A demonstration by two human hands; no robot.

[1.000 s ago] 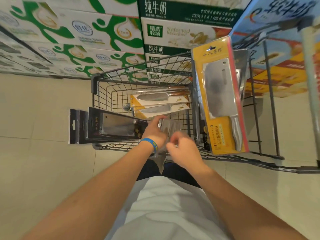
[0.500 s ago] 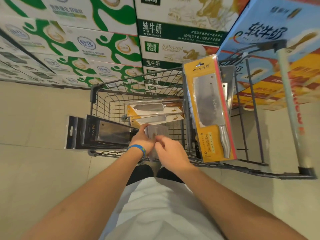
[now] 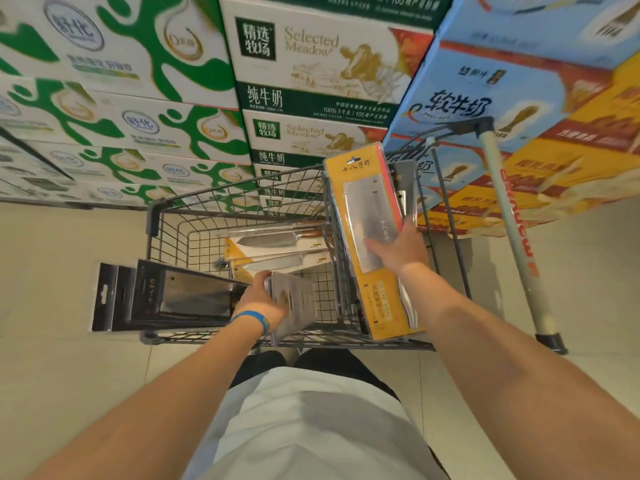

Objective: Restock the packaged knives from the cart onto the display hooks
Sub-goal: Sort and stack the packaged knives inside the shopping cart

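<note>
The yellow cleaver pack (image 3: pixel 372 237) stood on end against the 3 o'clock side of the cart (image 3: pixel 239 199). Its long axis ran from 12 to 6, with the hang-hole at 12. The right hand (image 3: pixel 398 251) was the nearer one, with its fingers laid across the blister. The thumb was hidden behind the edge, so I couldn't tell whether it gripped. From the left hand (image 3: pixel 261 303) the pack lay toward 2 o'clock. That hand was curled around a grey knife pack (image 3: pixel 298 306). Lifting the cleaver straight toward 12 looked the likely way out. Black packs (image 3: pixel 180 299) overhung the cart rim at 9, and two more yellow packs (image 3: pixel 277 249) lay flat in the basket.
</note>
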